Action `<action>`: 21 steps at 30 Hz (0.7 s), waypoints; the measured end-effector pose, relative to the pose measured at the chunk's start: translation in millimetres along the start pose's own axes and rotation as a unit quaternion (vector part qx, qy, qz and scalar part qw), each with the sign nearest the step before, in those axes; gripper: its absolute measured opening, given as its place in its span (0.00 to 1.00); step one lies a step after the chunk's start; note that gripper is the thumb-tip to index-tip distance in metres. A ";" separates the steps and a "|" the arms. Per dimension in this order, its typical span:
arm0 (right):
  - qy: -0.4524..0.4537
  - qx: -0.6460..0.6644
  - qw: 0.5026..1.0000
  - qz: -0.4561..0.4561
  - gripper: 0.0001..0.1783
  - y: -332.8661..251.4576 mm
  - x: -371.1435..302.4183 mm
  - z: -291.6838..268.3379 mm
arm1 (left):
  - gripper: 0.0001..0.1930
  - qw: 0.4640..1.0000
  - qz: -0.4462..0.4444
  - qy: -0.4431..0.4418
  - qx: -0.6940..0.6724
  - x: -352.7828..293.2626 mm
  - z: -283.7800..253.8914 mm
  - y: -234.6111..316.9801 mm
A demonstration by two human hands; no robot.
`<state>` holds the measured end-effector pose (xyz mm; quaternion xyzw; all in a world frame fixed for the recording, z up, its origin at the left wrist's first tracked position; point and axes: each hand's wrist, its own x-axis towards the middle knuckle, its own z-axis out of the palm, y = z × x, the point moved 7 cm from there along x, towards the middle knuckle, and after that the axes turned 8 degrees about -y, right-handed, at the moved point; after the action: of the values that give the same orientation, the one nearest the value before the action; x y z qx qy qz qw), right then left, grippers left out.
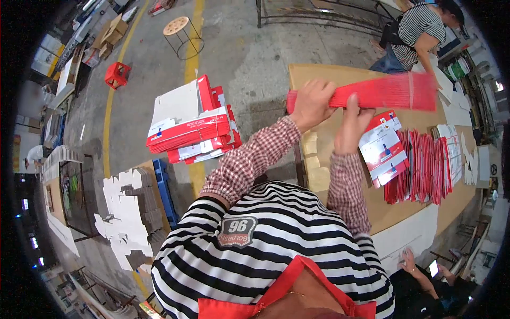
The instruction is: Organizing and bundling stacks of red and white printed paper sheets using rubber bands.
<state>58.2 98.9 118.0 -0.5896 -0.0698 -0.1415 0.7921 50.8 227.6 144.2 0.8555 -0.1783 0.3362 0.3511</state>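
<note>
Both hands hold a long bundle of red flattened cartons [385, 91], its many thin edges showing, over the far part of the table. My left hand [314, 102] is closed around the bundle near its left end. Farther right, my right hand [353, 123] grips the near side, thumb up against the edges. A pale band appears to cross the bundle near its right end, which is slightly blurred. Nearer on the table, a row of red and white flattened cartons [419, 167] stands on edge, with a glossy printed carton [383, 150] leaning at its left.
The brown table [457, 204] also bears white sheets [406, 236]. A tied carton stack [188, 125] lies to the left, near white cardboard blanks [127, 204], a blue pallet [166, 191], a stool [176, 25] and a red stool [117, 74]. People [417, 34] stand far right and near right.
</note>
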 end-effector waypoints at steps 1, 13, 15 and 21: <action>0.044 0.091 0.994 -0.034 0.24 -17.4 10.5 10.5 | 0.16 0.996 0.054 -0.024 0.063 12.3 -1.4 16.0; -0.092 0.238 0.964 0.074 0.25 -15.3 87.8 -40.4 | 0.33 0.985 0.008 0.069 0.156 24.9 -147.0 25.7; -0.200 0.323 0.905 0.192 0.28 8.6 83.3 -19.6 | 0.38 0.968 -0.063 0.160 0.184 8.5 -197.0 -36.6; -0.394 0.301 0.811 0.310 0.32 76.1 84.0 10.3 | 0.28 0.750 -0.388 -0.066 -0.532 -82.6 -171.2 -115.1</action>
<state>161.9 117.0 74.7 -0.3174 -0.2282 0.3838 0.8366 -22.7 436.1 121.3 0.5463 -0.0034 -0.0352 0.8368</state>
